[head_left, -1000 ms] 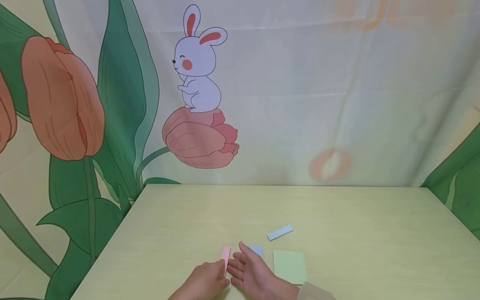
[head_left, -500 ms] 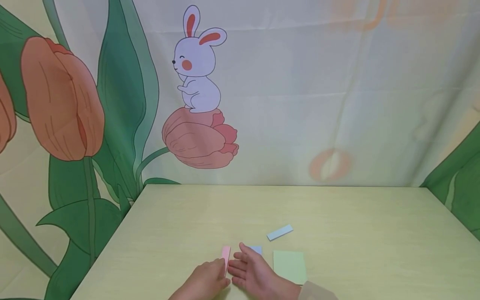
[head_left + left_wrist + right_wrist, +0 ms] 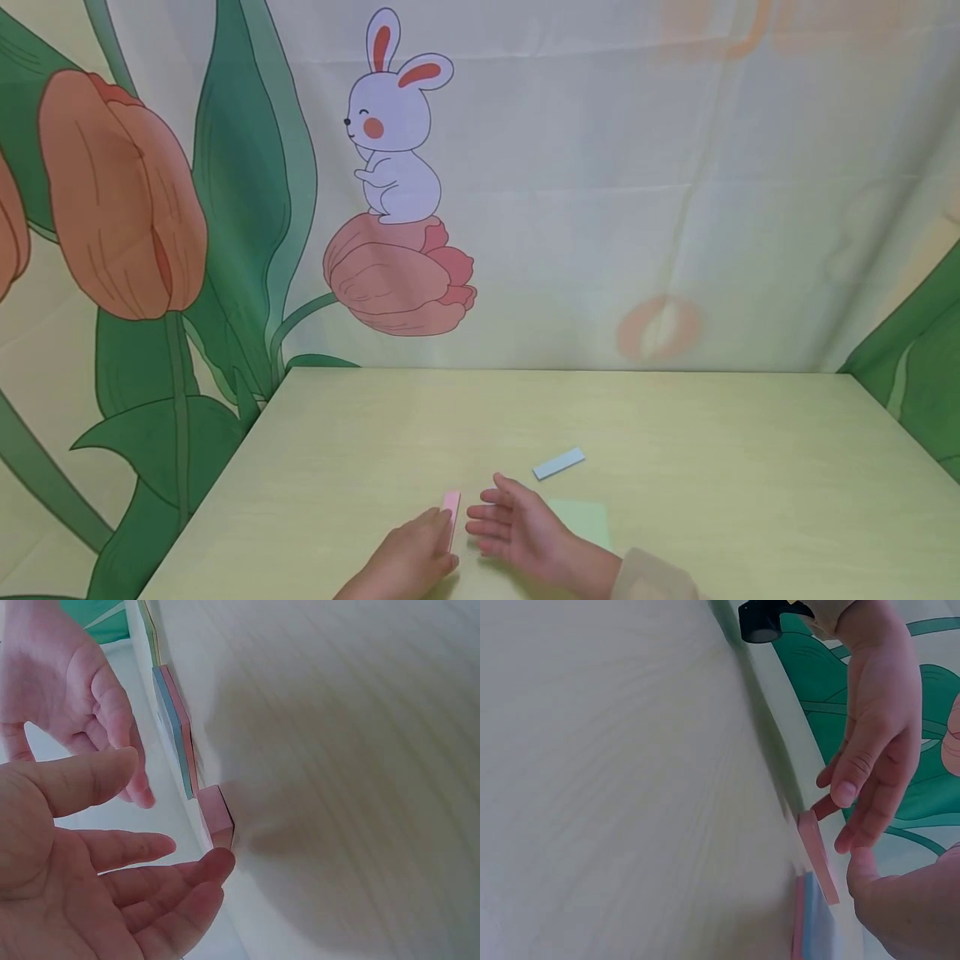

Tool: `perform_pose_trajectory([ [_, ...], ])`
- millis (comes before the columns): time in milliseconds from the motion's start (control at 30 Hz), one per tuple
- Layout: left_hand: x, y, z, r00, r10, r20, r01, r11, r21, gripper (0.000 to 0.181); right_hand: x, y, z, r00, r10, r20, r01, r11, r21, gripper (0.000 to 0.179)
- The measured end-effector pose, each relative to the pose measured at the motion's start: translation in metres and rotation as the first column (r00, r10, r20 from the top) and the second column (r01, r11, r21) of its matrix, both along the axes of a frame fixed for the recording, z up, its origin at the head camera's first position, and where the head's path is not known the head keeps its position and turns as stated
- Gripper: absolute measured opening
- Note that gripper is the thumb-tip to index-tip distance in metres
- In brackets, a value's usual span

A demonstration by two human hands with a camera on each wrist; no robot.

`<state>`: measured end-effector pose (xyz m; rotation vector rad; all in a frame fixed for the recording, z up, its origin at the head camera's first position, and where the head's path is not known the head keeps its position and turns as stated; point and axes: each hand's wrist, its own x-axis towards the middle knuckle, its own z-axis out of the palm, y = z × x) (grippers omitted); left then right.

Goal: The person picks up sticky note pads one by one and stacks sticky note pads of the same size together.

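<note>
My left hand [image 3: 408, 554] is beside a narrow pink block [image 3: 451, 510], like a small pad of sticky notes, with fingertips touching its side. In the left wrist view its thumb stands apart from the fingers at the pink block [image 3: 216, 811]. The right hand [image 3: 536, 533] is held just right of the block, fingers extended and palm turned left, holding nothing. Behind it, hidden in the head view, lies a square blue-and-pink stack [image 3: 821, 922]. A pale green square [image 3: 590, 518] lies partly behind the right wrist.
A thin light-blue strip [image 3: 558, 463] lies at a slant beyond the right hand. The pale wooden table [image 3: 360, 425] ends at a printed cloth [image 3: 570, 208] with a rabbit and tulips. A dark device sits on the left wrist.
My right hand has moved a little to the right, away from the pink block, and now covers the blue square and more of the green one. The left hand has barely moved.
</note>
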<state>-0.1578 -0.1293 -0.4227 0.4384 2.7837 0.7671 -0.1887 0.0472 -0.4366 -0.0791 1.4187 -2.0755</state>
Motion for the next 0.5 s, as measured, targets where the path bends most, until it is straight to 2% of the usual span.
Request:
perform_pose_trajectory([
  [100,0.000,0.000,-0.001,0.999,0.003,-0.054,-0.003,1.000,0.009,0.053,-0.004,0.004,0.003,1.000,0.002,-0.024,-0.002,1.000,0.008,0.079],
  [300,-0.003,0.003,-0.001,0.983,0.020,-0.181,-0.021,1.000,-0.004,0.046,-0.011,0.013,0.008,0.998,-0.014,-0.054,0.016,1.000,0.027,0.076],
  [500,-0.004,0.007,0.002,0.964,0.028,-0.263,-0.030,1.000,-0.002,0.039,-0.017,0.021,0.010,0.997,-0.026,-0.075,0.029,0.998,0.048,0.071],
])
